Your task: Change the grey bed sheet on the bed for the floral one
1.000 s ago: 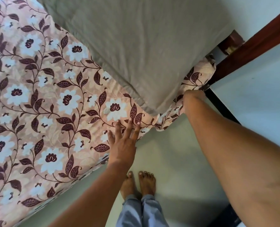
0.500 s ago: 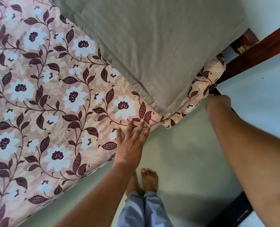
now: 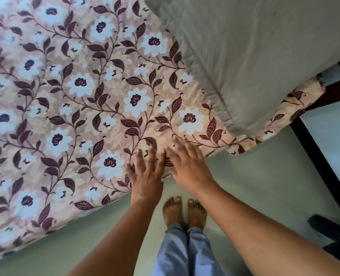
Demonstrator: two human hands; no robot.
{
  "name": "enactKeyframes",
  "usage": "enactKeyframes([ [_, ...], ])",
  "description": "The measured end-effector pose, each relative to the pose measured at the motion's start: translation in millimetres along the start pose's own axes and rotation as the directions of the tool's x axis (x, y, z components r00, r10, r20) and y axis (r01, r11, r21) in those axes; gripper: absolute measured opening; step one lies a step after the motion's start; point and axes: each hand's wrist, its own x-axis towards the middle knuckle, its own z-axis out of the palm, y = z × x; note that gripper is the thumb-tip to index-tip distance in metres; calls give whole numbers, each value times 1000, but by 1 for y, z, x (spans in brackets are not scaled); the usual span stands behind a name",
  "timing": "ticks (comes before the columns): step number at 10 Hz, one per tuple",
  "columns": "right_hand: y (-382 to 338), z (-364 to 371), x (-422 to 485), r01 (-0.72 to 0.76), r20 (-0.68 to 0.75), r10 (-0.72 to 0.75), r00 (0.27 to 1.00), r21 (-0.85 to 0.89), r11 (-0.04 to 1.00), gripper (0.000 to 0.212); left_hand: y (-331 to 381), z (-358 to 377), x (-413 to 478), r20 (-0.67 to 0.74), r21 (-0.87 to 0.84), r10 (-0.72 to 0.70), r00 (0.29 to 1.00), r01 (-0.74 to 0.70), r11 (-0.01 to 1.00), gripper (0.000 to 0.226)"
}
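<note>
The floral sheet point(image 3: 69, 108), pink with white flowers and dark maroon leaves, covers the mattress across the left and middle of the head view. My left hand point(image 3: 146, 176) lies flat on the sheet at the near edge, fingers spread. My right hand point(image 3: 189, 166) lies flat just beside it, fingers apart, its palm over the bed's edge. Neither hand holds anything. A grey pillow point(image 3: 254, 56) rests on the sheet at the upper right. No grey sheet is visible.
A dark wooden bed frame point(image 3: 336, 90) shows at the right behind the sheet's corner. A black strip point(image 3: 320, 166) runs along the floor on the right. My bare feet point(image 3: 185, 212) stand on the pale green floor point(image 3: 264, 176) close to the bed.
My right hand has left the sheet's corner near the frame and come left to lie beside my left hand. The view has shifted closer to the bed.
</note>
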Motion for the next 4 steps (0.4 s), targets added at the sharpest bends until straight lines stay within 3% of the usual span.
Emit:
enactKeyframes([
  [1, -12, 13, -23, 31, 118, -21, 993, -83, 996, 97, -17, 3, -28, 91, 34, 59, 994, -62, 997, 112],
  [2, -15, -3, -29, -12, 277, 47, 960, -126, 992, 101, -24, -10, -29, 183, -29, 100, 978, -97, 995, 107],
  [3, -33, -46, -14, -42, 414, 106, 904, -159, 986, 89, -38, -35, -21, 335, -109, 185, 924, -157, 982, 93],
  [4, -51, -87, -6, -8, 428, 74, 901, -156, 988, 74, -52, -56, -31, 272, -153, 75, 960, -33, 988, 68],
])
